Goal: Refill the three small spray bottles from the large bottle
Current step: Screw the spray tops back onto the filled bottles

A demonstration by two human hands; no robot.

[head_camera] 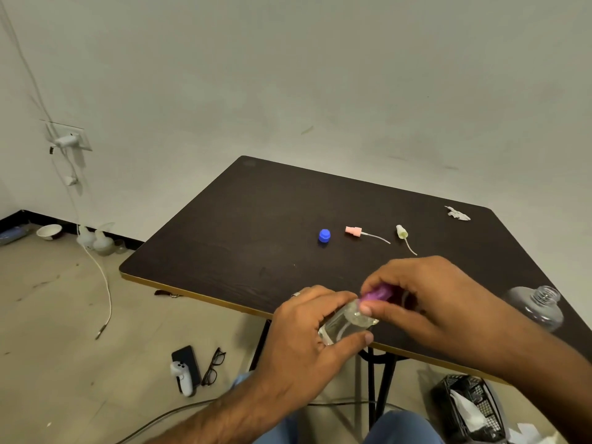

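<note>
The left hand [304,334] clamps the small spray bottle [344,323] over the tabletop [256,219] near edge; right hand [426,296] fingers [368,307] pinch its purple sprayer head [378,293]. Risk: the tilted bottle may spill if the head comes loose.

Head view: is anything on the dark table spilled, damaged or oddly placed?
No spill shows. The pink spray pump and pale yellow spray pump lie loose on the dark wooden table, as expected mid-refill. The only stray item is a crumpled white scrap near the far right corner.
</note>
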